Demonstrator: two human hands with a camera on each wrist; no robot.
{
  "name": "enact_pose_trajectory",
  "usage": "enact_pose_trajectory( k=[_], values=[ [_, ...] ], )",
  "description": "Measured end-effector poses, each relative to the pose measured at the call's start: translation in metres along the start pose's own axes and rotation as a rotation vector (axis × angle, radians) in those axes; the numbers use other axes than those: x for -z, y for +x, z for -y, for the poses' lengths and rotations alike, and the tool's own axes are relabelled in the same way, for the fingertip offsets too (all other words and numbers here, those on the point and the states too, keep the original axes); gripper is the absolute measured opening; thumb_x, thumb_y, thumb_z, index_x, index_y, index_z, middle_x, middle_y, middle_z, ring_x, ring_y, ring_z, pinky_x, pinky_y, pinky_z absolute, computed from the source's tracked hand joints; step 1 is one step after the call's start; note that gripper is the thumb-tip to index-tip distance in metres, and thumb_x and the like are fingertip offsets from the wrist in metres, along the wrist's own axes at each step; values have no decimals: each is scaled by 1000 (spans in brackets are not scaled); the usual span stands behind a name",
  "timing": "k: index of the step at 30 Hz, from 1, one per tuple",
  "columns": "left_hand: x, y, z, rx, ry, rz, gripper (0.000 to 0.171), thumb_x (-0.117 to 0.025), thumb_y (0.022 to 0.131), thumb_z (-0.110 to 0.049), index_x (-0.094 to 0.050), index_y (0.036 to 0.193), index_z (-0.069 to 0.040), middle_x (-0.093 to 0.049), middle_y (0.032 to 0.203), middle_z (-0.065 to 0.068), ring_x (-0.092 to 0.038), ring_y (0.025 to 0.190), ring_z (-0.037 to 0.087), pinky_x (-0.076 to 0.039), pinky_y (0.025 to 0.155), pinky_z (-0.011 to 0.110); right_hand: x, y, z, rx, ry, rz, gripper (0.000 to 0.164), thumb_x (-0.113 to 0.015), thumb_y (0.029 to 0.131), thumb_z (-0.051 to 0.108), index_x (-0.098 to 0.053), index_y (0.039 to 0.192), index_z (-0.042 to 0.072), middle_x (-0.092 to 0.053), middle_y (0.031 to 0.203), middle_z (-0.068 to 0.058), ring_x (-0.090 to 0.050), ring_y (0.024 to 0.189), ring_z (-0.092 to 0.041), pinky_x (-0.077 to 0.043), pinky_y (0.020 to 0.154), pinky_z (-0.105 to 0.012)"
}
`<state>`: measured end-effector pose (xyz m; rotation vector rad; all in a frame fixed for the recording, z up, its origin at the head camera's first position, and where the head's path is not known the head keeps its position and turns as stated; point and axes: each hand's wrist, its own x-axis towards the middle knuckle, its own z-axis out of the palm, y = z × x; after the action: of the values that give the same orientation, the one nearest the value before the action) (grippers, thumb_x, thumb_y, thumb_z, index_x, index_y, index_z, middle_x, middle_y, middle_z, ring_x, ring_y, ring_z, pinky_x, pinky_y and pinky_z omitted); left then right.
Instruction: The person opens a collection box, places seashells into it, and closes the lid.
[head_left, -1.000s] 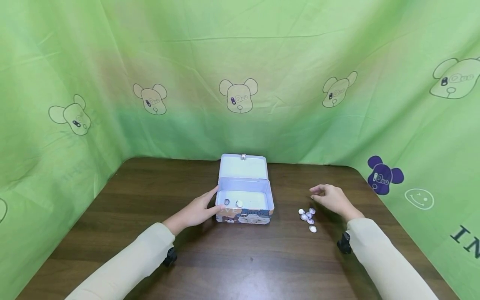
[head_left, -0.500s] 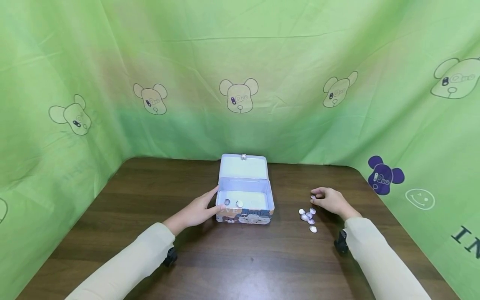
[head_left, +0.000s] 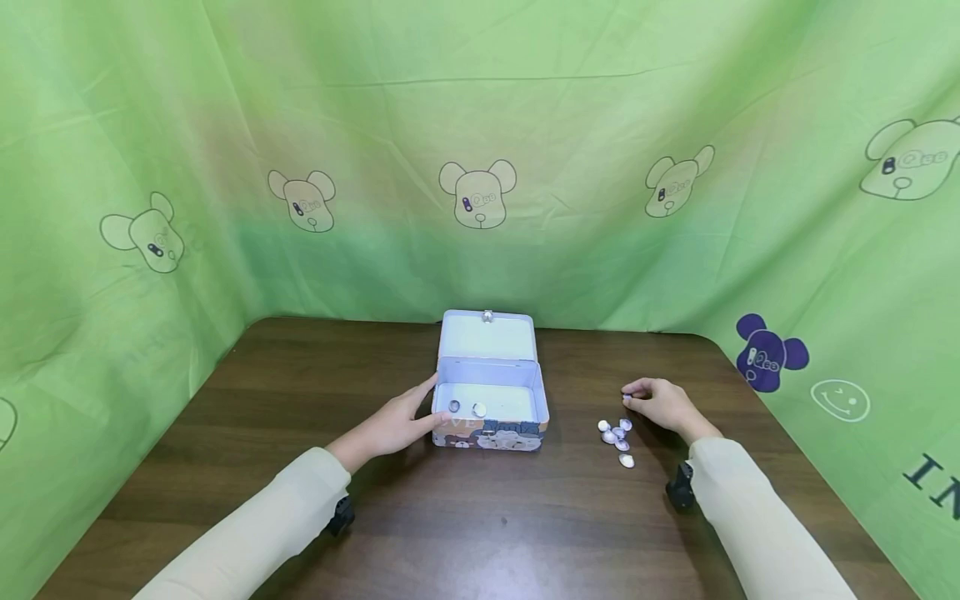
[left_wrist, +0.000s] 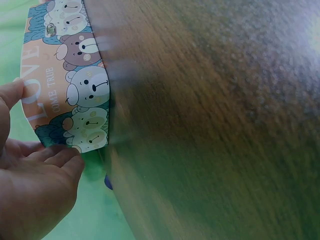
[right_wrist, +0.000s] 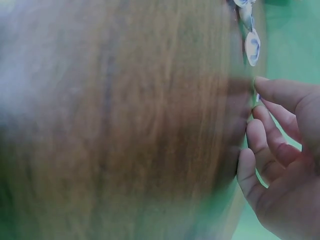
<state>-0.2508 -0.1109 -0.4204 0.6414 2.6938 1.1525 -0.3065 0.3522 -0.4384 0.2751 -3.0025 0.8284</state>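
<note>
A tin box (head_left: pixel 492 437) with cartoon bears stands with its lid (head_left: pixel 487 336) up at the table's middle. My left hand (head_left: pixel 393 422) holds its left front corner, thumb at the front rim and fingers along the left side; the left wrist view shows this hand (left_wrist: pixel 40 185) against the printed front. Two small round pieces, a dark one (head_left: pixel 454 406) and a pale one (head_left: pixel 479 409), lie inside the box. My right hand (head_left: pixel 665 408) pinches a small purplish seashell (head_left: pixel 627 397), mostly hidden by the fingertips, low over the table. Nearer me is a cluster of white-and-purple seashells (head_left: pixel 622 445).
One white seashell (head_left: pixel 626 460) lies apart at the near side of the cluster. The brown wooden table (head_left: pixel 502 517) has a green printed curtain (head_left: pixel 480 267) behind it and at both sides. A black wrist camera (head_left: pixel 680 486) hangs below the right sleeve.
My right hand has lowered slightly, and its thumb and fingers have come together on a seashell. The left hand and tin box stay in place.
</note>
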Motion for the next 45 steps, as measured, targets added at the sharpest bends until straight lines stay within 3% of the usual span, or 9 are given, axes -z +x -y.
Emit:
enact_pose_trajectory(
  k=[9, 16, 29, 35, 45],
  values=[
    [1, -2, -4, 10, 12, 3, 79, -59, 102, -41, -18, 161, -8, -26, 162, 17, -26, 147, 32, -26, 116, 51, 3, -1, 5, 15, 21, -8, 28, -67, 95, 18, -70, 114, -3, -72, 100, -15, -63, 103, -40, -46, 89, -56],
    [0, -1, -1, 7, 6, 1, 79, -59, 102, -40, -18, 161, -7, -25, 162, 16, -25, 147, 32, -26, 116, 51, 6, -1, 18, 87, 26, -47, 26, -69, 96, 17, -71, 115, -1, -73, 100, -11, -66, 98, -33, -47, 85, -49],
    [-1, 1, 1, 1, 4, -6, 78, -59, 103, -36, -17, 161, -8, -25, 162, 16, -25, 147, 32, -26, 116, 52, 12, -6, 76, 257, 37, -85, 20, -71, 94, 14, -73, 112, 6, -72, 98, -4, -63, 82, -16, -49, 75, -37],
    [0, 0, -1, -10, 2, -9, 77, -59, 103, -35, -17, 161, -7, -25, 162, 18, -25, 147, 32, -26, 116, 52, 4, 0, 99, 326, 51, -95, 17, -72, 93, 10, -74, 109, 8, -70, 94, -1, -58, 74, -12, -48, 68, -30],
    [0, -1, -1, -10, 8, -2, 78, -59, 103, -37, -17, 161, -6, -25, 162, 18, -25, 147, 32, -26, 116, 51, -12, 7, 133, 391, 96, -47, 20, -71, 93, 12, -72, 112, 4, -69, 99, -3, -56, 74, -13, -48, 65, -31]
  ],
)
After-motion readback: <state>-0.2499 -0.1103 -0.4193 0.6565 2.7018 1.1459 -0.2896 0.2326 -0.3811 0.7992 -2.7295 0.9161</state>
